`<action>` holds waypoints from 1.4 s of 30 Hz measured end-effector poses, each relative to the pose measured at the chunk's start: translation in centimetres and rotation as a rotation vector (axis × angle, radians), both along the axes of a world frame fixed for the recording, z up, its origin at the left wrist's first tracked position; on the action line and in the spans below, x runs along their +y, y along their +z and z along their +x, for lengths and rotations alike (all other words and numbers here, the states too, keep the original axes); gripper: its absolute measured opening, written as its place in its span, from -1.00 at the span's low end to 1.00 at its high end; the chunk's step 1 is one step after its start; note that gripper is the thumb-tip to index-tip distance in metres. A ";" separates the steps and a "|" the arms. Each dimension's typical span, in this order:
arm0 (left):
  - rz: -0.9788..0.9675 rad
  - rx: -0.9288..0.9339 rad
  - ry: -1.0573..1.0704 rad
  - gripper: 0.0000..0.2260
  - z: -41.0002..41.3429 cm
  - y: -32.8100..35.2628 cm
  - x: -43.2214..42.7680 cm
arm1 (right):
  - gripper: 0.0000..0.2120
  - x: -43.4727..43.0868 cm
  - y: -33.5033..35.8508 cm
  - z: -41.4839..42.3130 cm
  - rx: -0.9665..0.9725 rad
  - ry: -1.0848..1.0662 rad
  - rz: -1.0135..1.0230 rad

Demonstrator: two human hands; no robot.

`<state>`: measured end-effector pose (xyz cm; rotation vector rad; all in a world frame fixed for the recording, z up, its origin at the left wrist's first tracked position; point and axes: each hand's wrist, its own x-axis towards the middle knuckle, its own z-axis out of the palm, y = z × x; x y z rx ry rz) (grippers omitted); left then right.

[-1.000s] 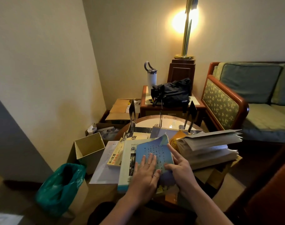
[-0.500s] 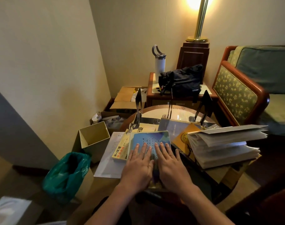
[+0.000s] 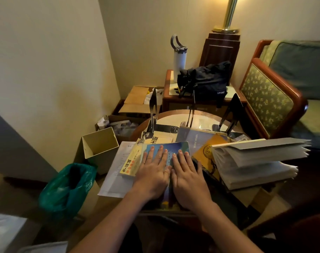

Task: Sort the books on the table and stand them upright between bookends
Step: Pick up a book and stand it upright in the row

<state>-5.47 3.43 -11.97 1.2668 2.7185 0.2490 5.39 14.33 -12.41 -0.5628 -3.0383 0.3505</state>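
A blue paperback (image 3: 175, 147) lies flat on top of the book pile on the round table (image 3: 175, 114). My left hand (image 3: 153, 172) and my right hand (image 3: 188, 178) press on its cover side by side, fingers straight. A yellow book (image 3: 131, 164) lies to its left, a grey-blue book (image 3: 193, 138) and an orange book (image 3: 206, 152) behind and to its right. A thick stack of splayed books (image 3: 252, 161) sits at the right. Three black bookends (image 3: 153, 108) (image 3: 192, 114) (image 3: 230, 114) stand upright at the table's far side with nothing between them.
A printed sheet (image 3: 117, 170) hangs off the table's left. On the floor at left are an open cardboard box (image 3: 100, 143) and a green bin bag (image 3: 68, 185). A side table behind carries a black bag (image 3: 204, 81) and a white bottle (image 3: 179, 59). A sofa (image 3: 276, 92) stands at the right.
The blue book's lifted corner has been laid flat, and both hands now press on the cover side by side. The camera has tilted downward and closer.
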 end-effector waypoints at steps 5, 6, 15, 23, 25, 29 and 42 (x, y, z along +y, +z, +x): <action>0.042 -0.033 0.017 -0.46 1.5 -0.4 -1.4 | -0.42 0.3 0.2 -1.6 -0.020 -0.042 0.012; 0.046 -0.032 0.039 -0.46 1.8 -0.4 -1.6 | -0.45 0.4 0.2 -1.6 -0.022 -0.041 0.010; 0.060 -0.017 0.072 -0.47 3.8 -0.2 -2.8 | -0.42 -0.8 0.0 1.7 -0.034 0.008 -0.029; 0.071 -0.050 0.077 -0.46 4.5 -0.4 -3.4 | -0.43 -0.3 0.2 0.2 -0.054 0.012 0.010; 0.072 -0.057 0.067 -0.46 4.7 -0.2 -3.4 | -0.43 0.3 0.4 -1.2 -0.048 0.009 -0.001; 0.103 -0.063 0.085 -0.47 4.8 -0.4 -3.6 | -0.42 0.9 0.7 -2.4 -0.034 0.017 -0.009; 0.168 -0.111 0.281 -0.52 5.0 -1.0 -3.1 | -0.37 -1.1 -1.3 2.5 0.108 -0.138 -0.236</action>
